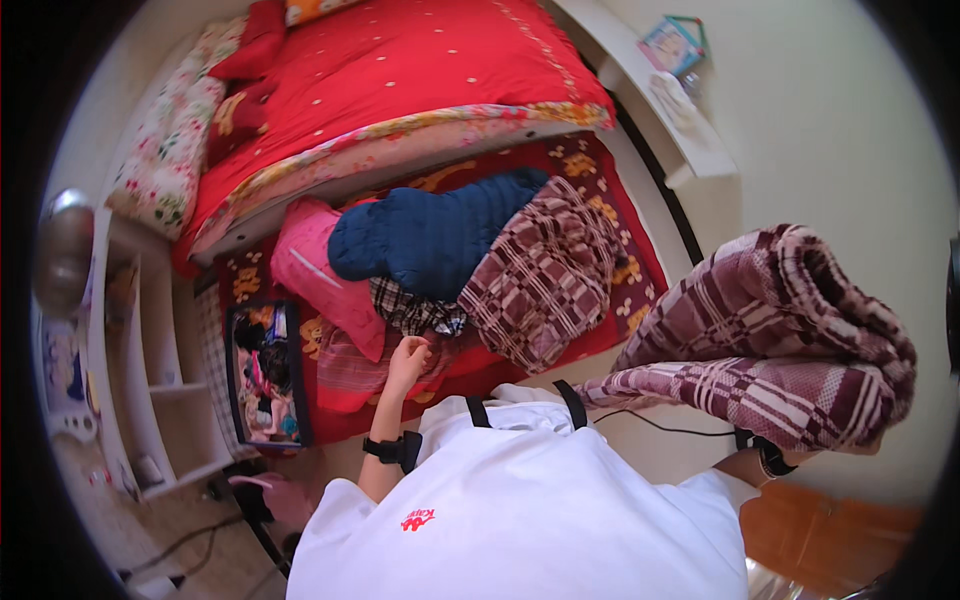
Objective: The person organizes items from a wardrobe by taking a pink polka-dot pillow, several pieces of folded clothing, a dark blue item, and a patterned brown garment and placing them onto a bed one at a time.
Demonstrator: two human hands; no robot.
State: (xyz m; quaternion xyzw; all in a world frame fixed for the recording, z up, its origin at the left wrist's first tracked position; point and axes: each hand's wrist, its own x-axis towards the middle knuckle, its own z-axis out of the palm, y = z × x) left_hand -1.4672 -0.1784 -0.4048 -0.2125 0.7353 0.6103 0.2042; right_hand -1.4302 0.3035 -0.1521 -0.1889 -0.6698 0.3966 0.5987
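Observation:
At the right, my right hand holds up a folded maroon-and-white plaid blanket, which hides most of the hand. My left hand hangs in front of a red striped cloth, its fingers loosely bent and nothing seen in them. Before me a pile lies on a dark red floor mat with a bear pattern. In it are a quilted dark blue jacket, a pink garment or cloth, a black-and-white checked cloth and a second maroon plaid piece.
A dark-rimmed storage box full of small items stands left of the pile, beside a white open shelf unit. Behind the mat is a bed with a red cover. A black cable runs below the held blanket. A white ledge follows the right wall.

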